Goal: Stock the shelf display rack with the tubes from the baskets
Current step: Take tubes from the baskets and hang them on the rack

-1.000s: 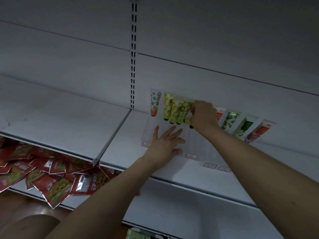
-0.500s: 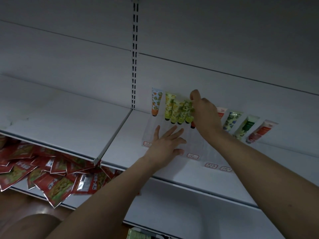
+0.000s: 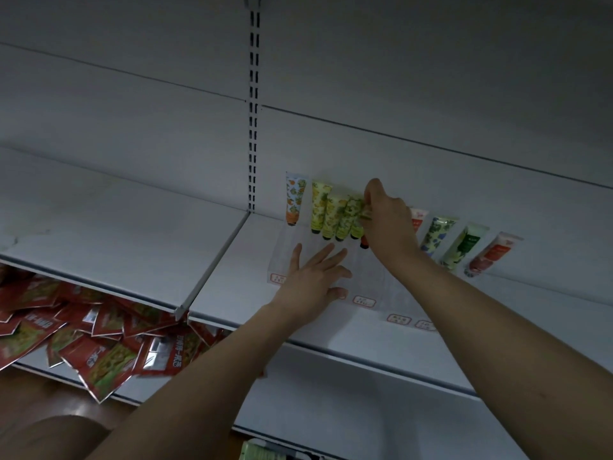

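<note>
Red snack packets [image 3: 99,340] lay heaped on the lower shelf at left. Left hand [image 3: 315,277] rested flat, fingers spread, on the clear display rack [image 3: 374,283] on the white shelf [image 3: 232,293]. Right hand [image 3: 388,224] pinched a green tube [image 3: 364,214] beside four yellow-green tubes [image 3: 335,215] standing cap-down in the rack. Further tubes [image 3: 461,247] leaned at right.

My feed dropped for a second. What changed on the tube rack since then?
The right hand rose from low on the green tube to its top edge, pinching it upright beside the yellow-green tubes. The left hand stayed flat on the clear rack; the other tubes did not move.
</note>
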Demonstrator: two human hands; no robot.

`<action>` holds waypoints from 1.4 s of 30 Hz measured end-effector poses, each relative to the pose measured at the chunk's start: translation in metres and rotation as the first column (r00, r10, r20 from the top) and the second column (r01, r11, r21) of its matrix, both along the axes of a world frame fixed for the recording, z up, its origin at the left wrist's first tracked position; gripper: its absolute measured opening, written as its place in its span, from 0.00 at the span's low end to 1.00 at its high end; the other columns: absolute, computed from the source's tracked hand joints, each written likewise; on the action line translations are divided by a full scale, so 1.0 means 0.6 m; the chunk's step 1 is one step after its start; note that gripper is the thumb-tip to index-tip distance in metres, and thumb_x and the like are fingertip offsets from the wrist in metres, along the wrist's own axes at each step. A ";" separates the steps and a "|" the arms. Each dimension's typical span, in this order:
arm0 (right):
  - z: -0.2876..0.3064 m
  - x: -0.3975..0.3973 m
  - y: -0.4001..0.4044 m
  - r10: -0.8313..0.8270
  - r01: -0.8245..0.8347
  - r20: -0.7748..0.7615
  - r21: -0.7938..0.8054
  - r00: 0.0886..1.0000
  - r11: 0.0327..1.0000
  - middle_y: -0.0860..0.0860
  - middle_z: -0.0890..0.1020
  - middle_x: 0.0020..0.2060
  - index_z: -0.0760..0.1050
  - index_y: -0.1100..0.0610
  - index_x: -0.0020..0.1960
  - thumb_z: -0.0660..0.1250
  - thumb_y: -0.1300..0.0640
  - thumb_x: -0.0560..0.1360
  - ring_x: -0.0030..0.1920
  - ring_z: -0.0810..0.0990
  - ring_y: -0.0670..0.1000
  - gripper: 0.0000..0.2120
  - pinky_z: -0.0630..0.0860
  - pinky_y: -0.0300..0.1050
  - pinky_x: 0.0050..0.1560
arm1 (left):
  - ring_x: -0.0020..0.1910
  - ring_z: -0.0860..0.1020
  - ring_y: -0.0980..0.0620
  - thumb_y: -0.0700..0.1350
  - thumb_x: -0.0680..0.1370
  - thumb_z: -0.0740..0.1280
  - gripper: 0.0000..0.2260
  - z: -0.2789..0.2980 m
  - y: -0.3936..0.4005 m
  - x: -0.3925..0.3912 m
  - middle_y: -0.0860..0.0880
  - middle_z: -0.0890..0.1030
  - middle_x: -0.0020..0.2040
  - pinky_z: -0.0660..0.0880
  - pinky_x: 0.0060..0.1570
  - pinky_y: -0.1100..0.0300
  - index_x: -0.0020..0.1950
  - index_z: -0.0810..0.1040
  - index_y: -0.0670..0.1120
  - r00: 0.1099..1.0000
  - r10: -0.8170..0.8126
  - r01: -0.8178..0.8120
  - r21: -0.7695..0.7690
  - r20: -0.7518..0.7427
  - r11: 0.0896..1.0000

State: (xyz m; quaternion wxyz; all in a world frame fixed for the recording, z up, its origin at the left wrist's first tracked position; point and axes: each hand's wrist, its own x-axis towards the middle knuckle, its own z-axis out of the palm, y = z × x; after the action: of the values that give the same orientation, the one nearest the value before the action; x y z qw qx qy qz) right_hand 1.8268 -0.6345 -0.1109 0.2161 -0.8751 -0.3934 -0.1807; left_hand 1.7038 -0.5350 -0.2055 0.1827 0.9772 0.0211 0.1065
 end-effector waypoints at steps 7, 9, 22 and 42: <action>-0.027 0.000 -0.009 -0.015 0.024 -0.087 0.102 0.996 0.995 0.58 0.81 0.41 0.77 0.63 0.45 0.67 0.69 0.71 0.42 0.79 0.56 0.05 0.71 0.45 0.37 | 0.78 0.46 0.57 0.54 0.81 0.62 0.17 -0.002 0.001 0.001 0.56 0.55 0.79 0.34 0.73 0.41 0.70 0.72 0.55 1.000 -0.007 0.007 0.006 0.020 1.000; -0.032 0.001 0.002 -0.036 0.037 -0.015 0.062 0.999 0.997 0.59 0.80 0.42 0.78 0.64 0.45 0.65 0.72 0.71 0.43 0.78 0.57 0.06 0.67 0.44 0.37 | 0.78 0.46 0.57 0.54 0.81 0.62 0.17 -0.003 0.001 0.000 0.56 0.55 0.79 0.33 0.72 0.42 0.69 0.72 0.55 1.000 -0.007 0.007 0.002 0.019 1.000; 0.005 0.028 0.043 -0.219 0.180 -0.116 -0.281 0.969 0.943 0.59 0.81 0.49 0.77 0.60 0.47 0.67 0.68 0.72 0.50 0.80 0.57 0.06 0.69 0.41 0.40 | 0.78 0.46 0.58 0.55 0.81 0.61 0.17 -0.005 0.003 0.003 0.57 0.55 0.79 0.33 0.73 0.43 0.69 0.72 0.55 1.000 -0.003 0.003 -0.010 0.000 1.000; 0.070 -0.028 -0.030 -0.003 0.027 -0.155 0.157 0.988 0.987 0.49 0.73 0.50 0.74 0.57 0.57 0.73 0.57 0.72 0.49 0.72 0.49 0.15 0.67 0.41 0.43 | 0.78 0.44 0.57 0.54 0.82 0.60 0.19 0.016 0.008 0.001 0.56 0.51 0.80 0.33 0.72 0.42 0.74 0.66 0.57 0.991 -0.034 0.040 0.041 -0.131 0.998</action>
State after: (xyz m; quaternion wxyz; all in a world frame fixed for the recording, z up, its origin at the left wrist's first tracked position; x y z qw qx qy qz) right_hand 1.8101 -0.6523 -0.0687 0.3133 -0.8695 -0.3533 -0.1449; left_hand 1.7045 -0.5303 -0.1957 0.1618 0.9860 0.0124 0.0394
